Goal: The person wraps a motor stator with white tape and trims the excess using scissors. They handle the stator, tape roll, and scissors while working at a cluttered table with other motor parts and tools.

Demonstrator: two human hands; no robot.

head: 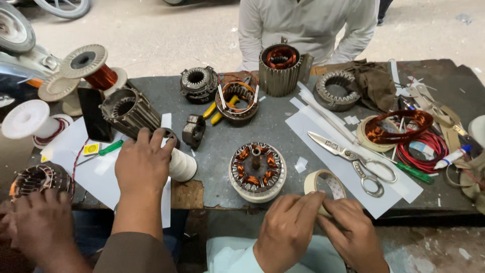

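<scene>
Far left, a co-worker's hand point(38, 227) lies flat near a wound stator point(38, 179) at the table edge. Above it a white spool point(28, 119) and a copper wire spool point(93, 68). A dark phone point(93, 114) stands beside a ribbed motor housing point(129, 111). A green screwdriver point(108, 149) lies on white paper point(91, 174). Another co-worker's hand point(144, 164) in a brown sleeve is pressed down, fingers spread, over a white thread roll point(182, 166). Behind, a small metal part point(193, 130), a round rotor piece point(198, 83) and a stator with yellow pliers point(235, 103). Centre, a copper-wound stator on a white base point(257, 169) sits just ahead of the wearer's hands. Behind it a tall ribbed stator point(280, 68), in front of a person in a light shirt point(308, 25). The left hand point(285, 230) and right hand point(351, 232) meet at the near table edge, both pinching a tape roll point(323, 184); left fingers curled on its lower rim, right thumb and forefinger closed on the tape end, touching the left hand. The roll stands tilted on edge, resting on a white sheet point(348, 177), just right of the centre stator. Scissors point(351, 156) lie shut on that sheet. Further right an empty stator ring point(336, 88), brown cloth point(376, 81), a copper coil point(399, 125) on another tape roll, red wire point(424, 146), a second green screwdriver point(411, 172) and a white tube point(452, 156). Table point(217, 151) is dark grey.
</scene>
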